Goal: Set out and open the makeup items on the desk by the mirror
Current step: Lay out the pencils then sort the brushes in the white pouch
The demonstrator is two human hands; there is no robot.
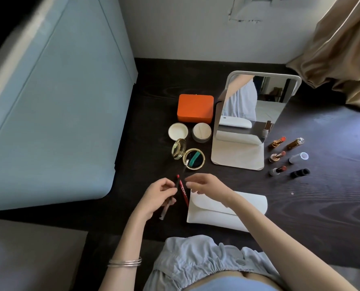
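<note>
The person's left hand is curled around a thin dark lip pencil, pinching it so its red tip points away toward the far side of the dark wooden desk. Just beside that pencil lies a red pencil with white lettering, flat on the desk and partly tucked under the edge of a white pouch. The right hand hovers above the red pencil and the pouch's corner with its fingers loosely spread and holding nothing. A stack of silver bangles circles the left forearm. Beyond the hands sits a round gold compact, opened, its lid tilted up to the left. Behind it are 2 round pieces side by side, a white lid lying upside down and a cream powder jar, and behind those an orange box, closed. To the right stands a white-framed mirror on a flat base. Further right, 3 uncapped lipsticks stand in a column, each with its cap lying near it: a gold cap, a white cap and a black cap. A tan curtain hangs at the far right, and a pale blue padded surface borders the desk on the left.
</note>
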